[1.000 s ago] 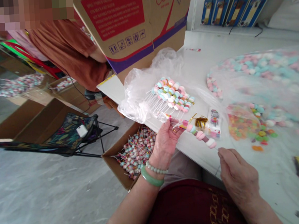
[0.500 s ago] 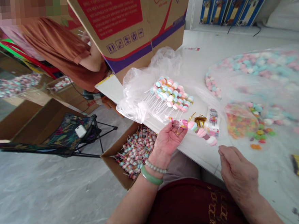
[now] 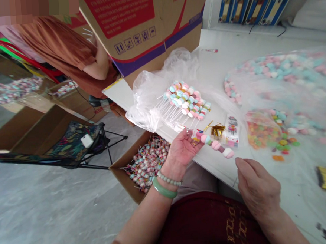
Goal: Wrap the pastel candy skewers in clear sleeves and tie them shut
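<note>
A marshmallow skewer (image 3: pixel 216 145) in pink, white and pale blue slants between my two hands. My right hand (image 3: pixel 258 184) is closed at the skewer's lower end, its fingers pinched around the stick, which is mostly hidden. My left hand (image 3: pixel 184 150) is palm up, its fingers curled round a clear printed wrapper (image 3: pixel 197 134) at the skewer's upper end. How far the skewer sits inside the wrapper I cannot tell. Just beyond lie gold twist ties (image 3: pixel 218 129) and a stack of printed wrappers (image 3: pixel 231 130).
Finished skewers (image 3: pixel 188 99) lie on a plastic bag (image 3: pixel 143 101) by a large carton (image 3: pixel 143 45). Loose marshmallows (image 3: pixel 284 67) and gummy candies (image 3: pixel 261 130) are on the right. A box of wrapped skewers (image 3: pixel 146 164) stands below the table edge. Another person (image 3: pixel 63 51) sits at left.
My right hand and the skewer have shifted slightly left, toward my left hand. Less of the wrapper shows beyond my left fingers. The view has tilted a little.
</note>
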`<state>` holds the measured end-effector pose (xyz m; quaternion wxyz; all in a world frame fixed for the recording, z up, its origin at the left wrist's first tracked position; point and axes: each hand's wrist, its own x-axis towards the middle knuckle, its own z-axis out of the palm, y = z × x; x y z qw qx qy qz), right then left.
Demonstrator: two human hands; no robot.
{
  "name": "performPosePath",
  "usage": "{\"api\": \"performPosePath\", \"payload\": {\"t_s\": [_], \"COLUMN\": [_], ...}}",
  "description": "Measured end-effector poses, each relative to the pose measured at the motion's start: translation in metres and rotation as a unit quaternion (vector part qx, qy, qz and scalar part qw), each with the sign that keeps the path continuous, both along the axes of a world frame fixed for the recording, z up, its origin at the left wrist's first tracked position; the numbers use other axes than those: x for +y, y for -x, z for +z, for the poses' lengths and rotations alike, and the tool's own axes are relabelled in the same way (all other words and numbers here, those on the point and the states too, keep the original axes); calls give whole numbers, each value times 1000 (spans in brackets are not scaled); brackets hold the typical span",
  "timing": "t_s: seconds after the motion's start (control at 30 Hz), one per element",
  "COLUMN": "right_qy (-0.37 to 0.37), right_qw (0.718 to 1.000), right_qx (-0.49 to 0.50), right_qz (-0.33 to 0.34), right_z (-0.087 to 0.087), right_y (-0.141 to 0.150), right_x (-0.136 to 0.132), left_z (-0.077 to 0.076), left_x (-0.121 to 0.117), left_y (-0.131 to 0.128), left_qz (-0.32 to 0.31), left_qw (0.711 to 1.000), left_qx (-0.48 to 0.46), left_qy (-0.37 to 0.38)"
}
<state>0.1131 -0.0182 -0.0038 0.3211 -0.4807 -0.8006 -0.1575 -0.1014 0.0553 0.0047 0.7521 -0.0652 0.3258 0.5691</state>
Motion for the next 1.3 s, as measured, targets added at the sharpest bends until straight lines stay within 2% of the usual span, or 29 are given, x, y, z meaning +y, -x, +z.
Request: {"api": "performPosePath", "payload": {"t_s": [0.1, 0.23, 0.5, 0.97, 1.3], "right_qy": [22, 24, 21, 21, -21], "right_qw": [1000, 999, 999, 999, 1000], "right_qx": [5, 23, 38, 46, 13], "right_qz": [8, -2, -8, -10, 12], "right_z": [-1, -2, -2, -1, 2], "right_y": [0, 0, 1, 0, -2], "right_x": [-1, 0, 0, 1, -1], "left_z": [4, -1, -2, -7, -6], "left_x": [2, 3, 2, -3, -3], "left_y": [-1, -3, -5, -16, -22], "left_qz": [17, 34, 22, 22, 41], "left_qw": [999, 997, 995, 995, 994], "left_qx": [37, 55, 48, 46, 58], "left_qy": [36, 46, 87, 85, 77]}}
